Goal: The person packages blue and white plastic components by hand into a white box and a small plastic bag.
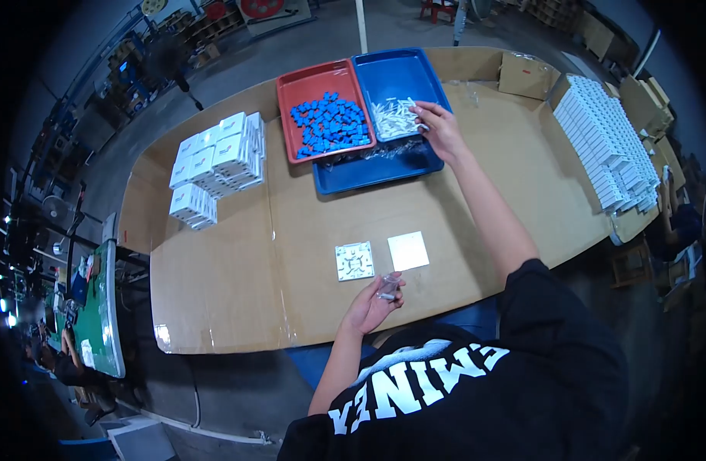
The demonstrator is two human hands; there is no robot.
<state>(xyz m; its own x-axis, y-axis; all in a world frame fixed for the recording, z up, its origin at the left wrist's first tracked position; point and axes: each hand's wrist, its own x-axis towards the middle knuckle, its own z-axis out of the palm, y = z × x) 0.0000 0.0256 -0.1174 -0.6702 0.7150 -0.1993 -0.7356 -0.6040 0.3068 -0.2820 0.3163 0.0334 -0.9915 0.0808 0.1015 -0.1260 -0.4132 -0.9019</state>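
Observation:
My left hand is closed around a small clear plastic bag, with something small and pale in it. My right hand reaches over the upper blue tray, fingers pinched at the edge of a pile of small white plastic pieces. What sits between those fingertips is too small to make out. Just beyond my left hand lies a square white plastic part with moulded structure facing up. Beside it on the right is a plain white square plate.
A red tray holds many blue pieces. Another blue tray sits partly beneath these. White boxes are stacked on the left; rows of white parts stand at the right. Cardboard walls edge the table. Other people sit at both sides.

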